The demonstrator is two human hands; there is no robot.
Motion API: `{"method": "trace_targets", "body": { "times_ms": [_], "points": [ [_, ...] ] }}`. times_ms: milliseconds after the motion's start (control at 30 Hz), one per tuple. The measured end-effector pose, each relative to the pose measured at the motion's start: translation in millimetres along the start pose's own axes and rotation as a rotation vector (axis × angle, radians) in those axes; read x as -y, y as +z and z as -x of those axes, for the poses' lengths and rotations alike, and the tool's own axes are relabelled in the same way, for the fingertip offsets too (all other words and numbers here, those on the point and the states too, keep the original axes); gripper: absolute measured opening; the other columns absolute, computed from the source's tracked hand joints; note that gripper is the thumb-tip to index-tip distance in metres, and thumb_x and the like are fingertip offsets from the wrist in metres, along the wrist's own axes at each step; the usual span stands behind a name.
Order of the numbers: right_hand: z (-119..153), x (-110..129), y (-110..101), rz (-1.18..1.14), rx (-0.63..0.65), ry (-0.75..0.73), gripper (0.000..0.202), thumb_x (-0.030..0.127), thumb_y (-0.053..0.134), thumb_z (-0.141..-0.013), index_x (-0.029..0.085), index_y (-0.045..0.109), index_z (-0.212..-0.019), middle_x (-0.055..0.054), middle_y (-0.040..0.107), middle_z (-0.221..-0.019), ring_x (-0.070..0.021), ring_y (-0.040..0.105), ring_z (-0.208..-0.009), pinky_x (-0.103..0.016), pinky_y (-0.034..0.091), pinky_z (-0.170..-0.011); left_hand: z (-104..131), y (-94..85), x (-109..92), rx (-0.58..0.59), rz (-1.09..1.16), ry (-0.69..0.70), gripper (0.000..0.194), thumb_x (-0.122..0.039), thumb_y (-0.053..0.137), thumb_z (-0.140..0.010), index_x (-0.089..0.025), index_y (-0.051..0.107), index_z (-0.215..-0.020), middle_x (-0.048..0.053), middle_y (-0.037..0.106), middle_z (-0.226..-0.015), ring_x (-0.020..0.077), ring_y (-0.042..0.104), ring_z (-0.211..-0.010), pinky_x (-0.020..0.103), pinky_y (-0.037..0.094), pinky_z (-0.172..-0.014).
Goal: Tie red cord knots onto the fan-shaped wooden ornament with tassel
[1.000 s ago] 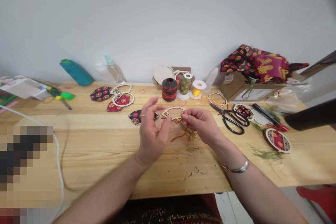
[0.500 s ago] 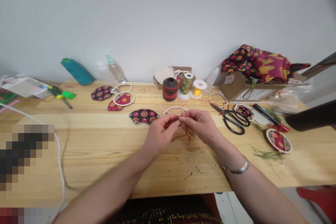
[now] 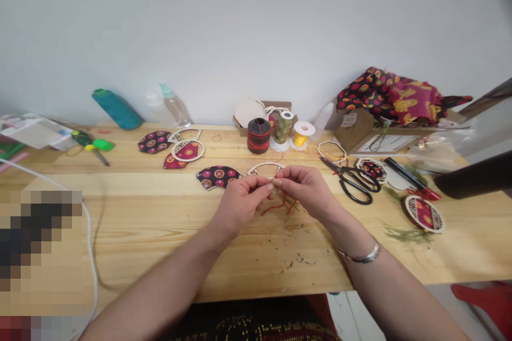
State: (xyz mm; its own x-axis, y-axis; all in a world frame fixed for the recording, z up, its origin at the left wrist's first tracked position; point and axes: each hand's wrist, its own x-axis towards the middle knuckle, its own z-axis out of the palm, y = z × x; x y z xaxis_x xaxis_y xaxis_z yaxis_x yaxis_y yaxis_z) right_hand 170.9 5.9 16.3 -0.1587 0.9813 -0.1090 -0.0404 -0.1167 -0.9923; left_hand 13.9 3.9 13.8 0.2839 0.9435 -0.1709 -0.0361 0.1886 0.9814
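Observation:
In front of me, over the middle of the table, both hands meet fingertip to fingertip. My right hand pinches a thin red cord, whose loose ends hang below the fingers. A small red bit shows at the tip of its thumb and finger. My left hand is closed in a pinch against it; what lies between its fingertips is too small to make out. Just behind the hands are a pale openwork wooden frame, partly hidden, and a fan-shaped patterned fabric piece.
Behind stand a red-and-black thread spool, a green one and a yellow one. Black scissors, a marker and a round ornament lie right. Farther back is a cardboard box; a screwdriver lies left.
My left hand's fingertips have shifted slightly and its thumb lies flatter. The right hand keeps its pinch in nearly the same place, and the cord ends have swung a little.

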Motion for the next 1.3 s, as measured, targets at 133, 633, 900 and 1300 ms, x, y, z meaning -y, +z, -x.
{"method": "trace_targets", "body": {
  "times_ms": [133,633,900,1300],
  "points": [
    [0.8,4.4,-1.1,-0.068,0.037,0.043,0.023,0.034,0.074,-0.065,0.015,0.063,-0.068,0.003,0.057,-0.055,-0.0061,0.045,-0.048,-0.021,0.033,-0.046,0.2,1.1,-2.6,0.041,0.075,-0.027,0.010,-0.025,0.067,-0.071,-0.016,0.070,-0.072,-0.001,0.060,-0.060,0.0069,0.043,-0.048,0.020,0.033,-0.044],
    [2.5,5.7,-1.5,-0.095,0.072,0.078,0.029,0.041,0.074,-0.067,0.014,0.062,-0.070,0.002,0.057,-0.056,-0.0057,0.041,-0.046,-0.021,0.025,-0.044,0.7,-0.7,-2.5,0.007,0.067,0.013,0.010,-0.026,0.069,-0.071,-0.016,0.072,-0.072,-0.002,0.058,-0.055,0.0056,0.038,-0.045,0.020,0.030,-0.044],
    [1.1,7.8,-8.7,0.358,-0.084,-0.120,0.036,0.047,0.059,-0.079,0.016,0.063,-0.062,0.001,0.050,-0.055,-0.0094,0.037,-0.053,-0.024,0.028,-0.049,-3.0,-2.5,-1.3,-0.124,0.071,-0.012,0.013,-0.029,0.069,-0.071,-0.016,0.071,-0.073,-0.001,0.062,-0.061,0.0046,0.037,-0.041,0.020,0.028,-0.040],
    [21.2,1.7,8.7,0.649,-0.019,-0.478,0.019,0.031,0.056,-0.086,0.019,0.068,-0.078,-0.001,0.061,-0.061,-0.0104,0.046,-0.052,-0.025,0.036,-0.051,-3.4,0.2,-2.3,-0.198,0.103,-0.009,0.012,-0.028,0.071,-0.068,-0.016,0.072,-0.071,-0.001,0.064,-0.060,0.0061,0.043,-0.045,0.019,0.031,-0.042]
  ]
}}
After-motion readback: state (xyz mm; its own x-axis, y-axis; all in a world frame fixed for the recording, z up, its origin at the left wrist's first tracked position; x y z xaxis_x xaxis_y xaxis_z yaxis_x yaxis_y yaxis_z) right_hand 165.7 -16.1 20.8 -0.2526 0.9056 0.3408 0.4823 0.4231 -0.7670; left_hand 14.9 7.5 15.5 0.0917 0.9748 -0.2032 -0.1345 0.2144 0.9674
